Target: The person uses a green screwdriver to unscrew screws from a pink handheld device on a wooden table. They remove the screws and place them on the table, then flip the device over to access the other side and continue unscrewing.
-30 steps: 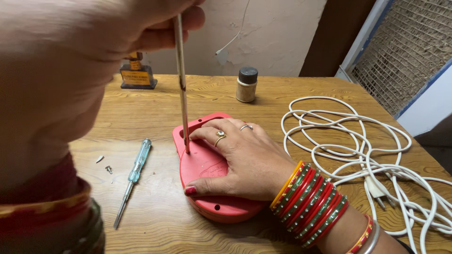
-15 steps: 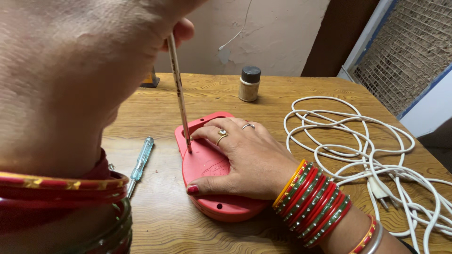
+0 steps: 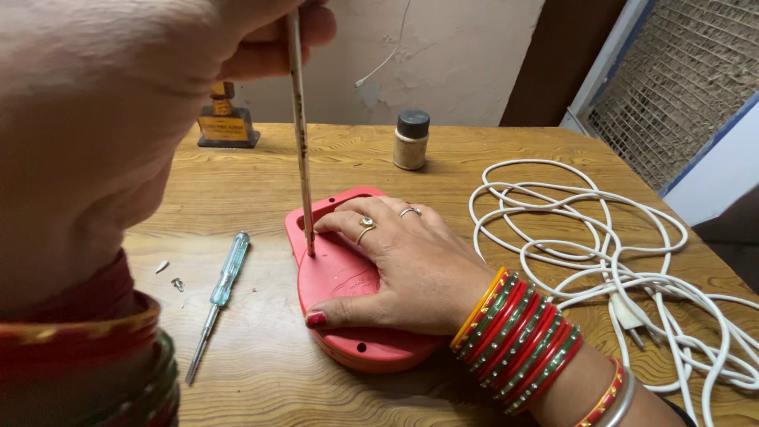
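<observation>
My left hand (image 3: 103, 142) fills the upper left, very close to the camera, and grips the top of a long thin screwdriver (image 3: 300, 142). The shaft stands almost upright, its tip resting in the left part of a red plastic casing (image 3: 340, 273) that lies flat on the wooden table (image 3: 261, 182). My right hand (image 3: 411, 269) lies palm down on the casing with its fingers spread, the fingertips just beside the tip. Red and green bangles cover both wrists.
A blue-handled screwdriver (image 3: 225, 277) lies left of the casing, with small loose screws (image 3: 175, 283) beside it. A coiled white power cord (image 3: 601, 237) with its plug spreads over the right side. A small dark-capped bottle (image 3: 411, 141) and a dark yellow-labelled bottle (image 3: 225, 119) stand at the back.
My left arm dipped in front of the blue-handled screwdriver and has drawn back, so that tool shows again. The thin screwdriver's tip stays on the same spot. My right hand has not moved.
</observation>
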